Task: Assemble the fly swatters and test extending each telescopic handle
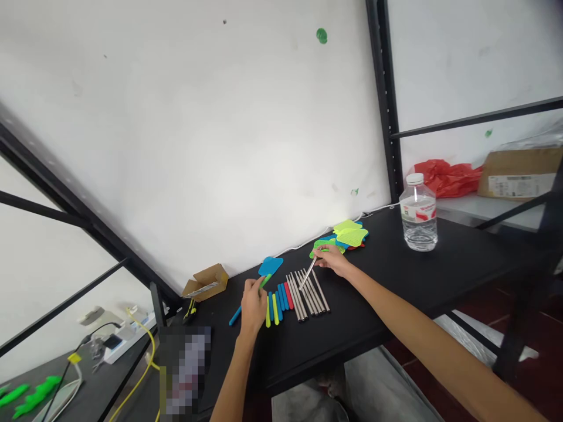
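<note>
My left hand (254, 305) is closed around a green plastic handle (265, 280), whose end points up past the fingers. A blue handle (235, 316) lies by that hand's left side. Just right of it is a row of several handles, among them a yellow-green handle (275, 309) and a red handle (288, 296). My right hand (332, 259) pinches a slim metal rod (308, 272), tilted above several more metal rods (297, 299) laid side by side. Behind the right hand are piled mesh fly swatter heads (352, 236); a separate blue head (270, 266) lies near the wall.
An open cardboard box (206, 283) sits at the black table's (365, 328) back left. Toward the right stands a water bottle (419, 217). A white cable runs along the wall, and black metal posts (387, 94) frame the table. Left, a yellow cable (149, 351) hangs near a power strip (127, 339).
</note>
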### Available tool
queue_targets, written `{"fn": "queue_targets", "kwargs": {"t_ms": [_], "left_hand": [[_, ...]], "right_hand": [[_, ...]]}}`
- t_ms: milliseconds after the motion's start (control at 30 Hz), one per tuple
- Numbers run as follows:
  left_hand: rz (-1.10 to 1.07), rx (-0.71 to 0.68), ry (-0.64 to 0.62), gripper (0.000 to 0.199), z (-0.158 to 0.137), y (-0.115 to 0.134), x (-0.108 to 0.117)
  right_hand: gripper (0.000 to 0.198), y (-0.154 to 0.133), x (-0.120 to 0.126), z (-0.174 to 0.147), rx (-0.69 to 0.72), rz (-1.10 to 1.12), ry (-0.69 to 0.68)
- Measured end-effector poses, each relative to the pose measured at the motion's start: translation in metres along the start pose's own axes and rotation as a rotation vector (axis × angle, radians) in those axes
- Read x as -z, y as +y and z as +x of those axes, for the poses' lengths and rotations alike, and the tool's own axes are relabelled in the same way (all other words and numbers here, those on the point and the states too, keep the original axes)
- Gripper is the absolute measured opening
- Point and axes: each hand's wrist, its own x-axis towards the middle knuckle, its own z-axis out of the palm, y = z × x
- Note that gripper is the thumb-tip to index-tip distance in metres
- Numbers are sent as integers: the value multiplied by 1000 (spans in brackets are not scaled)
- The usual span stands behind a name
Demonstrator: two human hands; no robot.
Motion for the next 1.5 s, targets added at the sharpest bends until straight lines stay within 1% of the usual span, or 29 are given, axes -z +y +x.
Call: {"fn": "queue_targets", "kwargs": {"t_ms": [100, 167, 333, 500, 633, 767, 833, 933, 1000, 1100, 1167, 1200, 1233, 1300, 1333, 1367, 1433, 1500], "left_hand": [[-9, -55, 3, 35, 10, 12, -15], [-22, -89, 10, 32, 11, 17, -20], [-1, -185, 57, 31, 2, 21, -21], [1, -169, 61, 31, -3, 21, -19], [-17, -179, 37, 31, -4, 23, -18], [-20, -171, 22, 32, -5, 23, -17], [-19, -164, 18, 33, -6, 23, -17], [-17, -170, 3, 34, -7, 24, -17], [-17, -176, -3, 32, -7, 27, -18], [8, -194, -13, 29, -7, 30, -19], [29, -194, -12, 30, -7, 30, -20], [31, -184, -3, 31, -7, 29, -20], [24, -165, 14, 32, -6, 28, -20], [-2, -115, 62, 34, -6, 25, -18], [-14, -88, 87, 34, -6, 23, -17], [-21, -60, 110, 34, -5, 22, -15], [-23, -15, 144, 35, -5, 18, -13], [-22, 6, 157, 35, -5, 16, -11]], "right_hand": [[19, -1, -2, 0, 17, 121, 52], [19, -1, -3, -1, 28, 177, 64], [22, 4, -9, -4, 32, 223, 9], [23, 7, -12, -6, 43, 227, -14], [30, 5, -12, -8, 70, 227, -6], [37, 4, -13, -12, 104, 200, -35], [40, 3, -15, -15, 127, 123, -73], [43, 3, -21, -23, 193, -114, -174], [41, 4, -27, -29, 249, -254, -237], [34, 1, -32, -34, 330, -363, -297], [30, -3, -30, -33, 395, -427, -303], [28, -5, -26, -31, 440, -481, -266], [27, -8, -20, -27, 489, -560, -193], [30, -11, -5, -19, 560, -784, 14], [32, -12, 3, -14, 566, -912, 106], [37, -11, 11, -11, 554, -1033, 167], [49, -8, 21, -5, 508, -1208, 206], [51, -4, 23, -3, 481, -1282, 194]]}}
